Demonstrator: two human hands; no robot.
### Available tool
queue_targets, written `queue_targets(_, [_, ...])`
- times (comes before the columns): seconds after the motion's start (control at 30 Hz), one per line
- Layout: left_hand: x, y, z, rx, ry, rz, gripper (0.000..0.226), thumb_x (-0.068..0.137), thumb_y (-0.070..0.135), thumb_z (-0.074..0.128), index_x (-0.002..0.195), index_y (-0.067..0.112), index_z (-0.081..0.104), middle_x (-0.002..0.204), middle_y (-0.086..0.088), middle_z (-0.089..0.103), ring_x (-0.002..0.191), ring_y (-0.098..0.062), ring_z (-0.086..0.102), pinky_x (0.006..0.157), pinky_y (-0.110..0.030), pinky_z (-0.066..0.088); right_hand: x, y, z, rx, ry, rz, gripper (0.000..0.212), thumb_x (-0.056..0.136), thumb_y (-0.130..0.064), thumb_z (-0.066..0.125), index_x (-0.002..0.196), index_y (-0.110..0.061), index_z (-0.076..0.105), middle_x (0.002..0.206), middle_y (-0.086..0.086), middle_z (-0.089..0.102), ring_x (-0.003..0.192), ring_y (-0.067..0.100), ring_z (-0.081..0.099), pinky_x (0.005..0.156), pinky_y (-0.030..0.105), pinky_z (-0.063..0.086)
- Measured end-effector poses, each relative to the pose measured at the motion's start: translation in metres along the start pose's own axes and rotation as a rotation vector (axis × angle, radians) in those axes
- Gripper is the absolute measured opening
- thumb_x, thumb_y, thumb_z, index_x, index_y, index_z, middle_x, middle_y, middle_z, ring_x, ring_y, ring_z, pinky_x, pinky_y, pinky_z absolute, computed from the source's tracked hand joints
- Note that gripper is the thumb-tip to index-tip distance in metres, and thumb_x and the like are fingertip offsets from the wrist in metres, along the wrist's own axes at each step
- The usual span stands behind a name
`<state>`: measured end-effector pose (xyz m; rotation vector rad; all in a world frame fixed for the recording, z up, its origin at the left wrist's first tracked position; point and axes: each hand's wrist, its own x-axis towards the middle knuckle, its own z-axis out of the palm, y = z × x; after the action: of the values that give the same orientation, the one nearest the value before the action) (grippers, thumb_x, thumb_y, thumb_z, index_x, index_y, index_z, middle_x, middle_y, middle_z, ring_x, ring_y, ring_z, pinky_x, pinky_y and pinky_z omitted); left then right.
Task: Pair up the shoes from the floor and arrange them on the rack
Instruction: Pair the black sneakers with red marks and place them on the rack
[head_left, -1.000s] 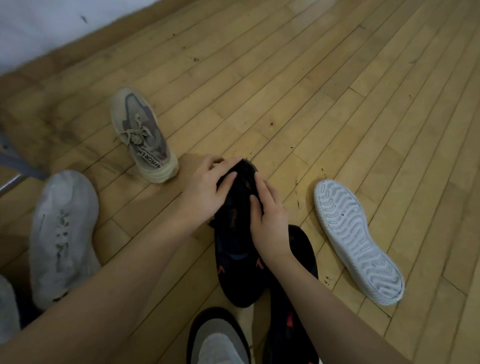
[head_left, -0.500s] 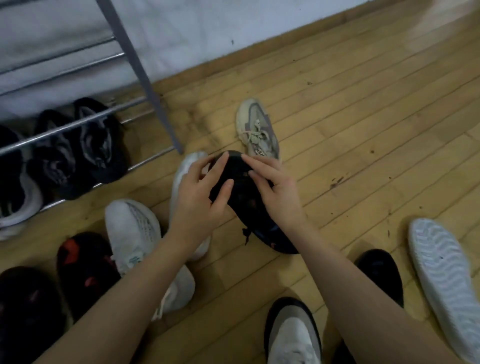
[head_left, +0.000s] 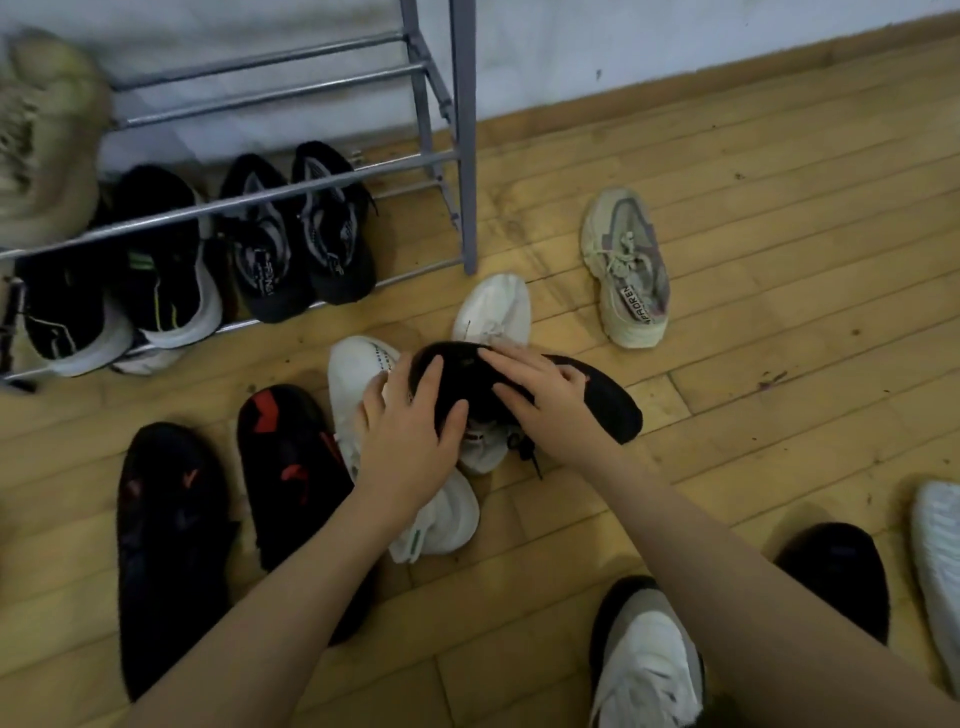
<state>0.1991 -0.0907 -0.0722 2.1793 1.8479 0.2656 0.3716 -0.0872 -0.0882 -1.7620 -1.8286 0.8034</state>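
Black shoe (head_left: 587, 400) gripped by both hands' fingers (head_left: 511, 364), beige sneaker (head_left: 626, 267) tag reading "APPAOREN"

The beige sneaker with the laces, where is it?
The beige sneaker lies alone on the wooden floor, right of the rack's grey leg.

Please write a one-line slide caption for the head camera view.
Both hands, left hand and right hand, hold a black shoe near the rack.

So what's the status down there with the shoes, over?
Left hand and right hand both gripping black shoe. Held above white sneakers. Rack bottom shelf has two pairs. Beige sneaker lies loose on the floor.
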Motion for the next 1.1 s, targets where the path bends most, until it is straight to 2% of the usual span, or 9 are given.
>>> queue_targets(0.17, [0.003,0.022,0.002,0.027,0.024,0.276,0.057,0.089,0.048,0.035,0.137,0.019,0.043,0.142,-0.014,0.042,0.130,-0.038,0.036,0.101,-0.051,0.030,-0.027,0.013,-0.004,0.020,0.173,0.165,0.038,0.097,-0.028,0.047,0.134,-0.036,0.047,0.143,-0.008,0.043,0.133,0.015,0.035,0.103,0.034,0.013])
queue_targets(0.3, [0.001,0.068,0.017,-0.043,-0.057,0.436,0.054,0.089,0.043,0.034,0.135,0.017,0.045,0.142,-0.011,0.044,0.132,-0.031,0.036,0.103,-0.045,0.024,-0.069,0.041,-0.022,0.053,0.309,0.340,0.036,0.098,-0.029,0.044,0.133,-0.032,0.049,0.129,-0.005,0.053,0.119,0.015,0.047,0.105,0.046,0.031])
queue_targets(0.37, [-0.003,0.094,0.027,-0.059,-0.105,0.501,0.052,0.089,0.042,0.034,0.132,0.017,0.049,0.138,-0.011,0.048,0.130,-0.031,0.039,0.101,-0.045,0.026,-0.098,0.057,-0.036,0.026,0.383,0.435,0.035,0.098,-0.029,0.044,0.133,-0.030,0.050,0.125,-0.005,0.054,0.116,0.015,0.048,0.104,0.044,0.032])
queue_targets(0.47, [-0.011,0.134,0.043,-0.054,-0.138,0.663,0.044,0.090,0.037,0.037,0.126,0.017,0.052,0.131,-0.009,0.053,0.125,-0.030,0.043,0.098,-0.041,0.024,-0.144,0.083,-0.060,-0.087,0.443,0.589,0.035,0.099,-0.030,0.041,0.133,-0.027,0.049,0.129,-0.003,0.052,0.120,0.017,0.045,0.099,0.029,0.019])
queue_targets(0.57, [-0.017,0.173,0.060,-0.040,-0.176,0.841,0.041,0.089,0.033,0.039,0.124,0.017,0.052,0.127,-0.008,0.056,0.118,-0.031,0.047,0.095,-0.043,0.025,-0.180,0.108,-0.083,-0.178,0.495,0.746,0.037,0.099,-0.030,0.041,0.135,-0.025,0.047,0.135,0.000,0.047,0.122,0.022,0.041,0.102,0.035,0.020])
queue_targets(0.7, [-0.028,0.218,0.086,-0.049,-0.345,0.918,0.049,0.089,0.036,0.029,0.125,0.016,0.054,0.126,-0.008,0.057,0.116,-0.030,0.050,0.096,-0.046,0.033,-0.217,0.134,-0.098,-0.225,0.530,0.913,0.047,0.096,-0.037,0.044,0.140,-0.024,0.038,0.143,0.002,0.038,0.131,0.024,0.032,0.110,0.040,0.018])
queue_targets(0.83, [-0.044,0.251,0.123,-0.010,-0.486,0.974,0.045,0.099,0.036,0.027,0.141,0.020,0.034,0.145,-0.003,0.036,0.133,-0.024,0.028,0.104,-0.042,0.019,-0.245,0.146,-0.092,-0.195,0.490,0.969,0.066,0.088,-0.053,0.051,0.144,-0.029,0.029,0.147,-0.001,0.031,0.135,0.022,0.026,0.111,0.039,0.014])
queue_targets(0.93, [-0.053,0.267,0.143,0.018,-0.579,0.950,0.046,0.100,0.037,0.027,0.144,0.027,0.023,0.148,0.002,0.031,0.134,-0.023,0.025,0.107,-0.042,0.016,-0.258,0.151,-0.083,-0.166,0.426,0.978,0.074,0.084,-0.062,0.049,0.147,-0.031,0.022,0.151,-0.002,0.024,0.137,0.022,0.024,0.111,0.039,0.013])
queue_targets(1.1, [-0.061,0.273,0.165,0.090,-0.664,0.977,0.049,0.100,0.038,0.023,0.147,0.033,0.011,0.151,0.003,0.023,0.133,-0.026,0.022,0.108,-0.044,0.014,-0.270,0.158,-0.077,-0.060,0.437,1.072,0.061,0.096,-0.046,0.036,0.148,-0.024,0.016,0.151,0.003,0.029,0.137,0.024,0.026,0.111,0.040,0.015])
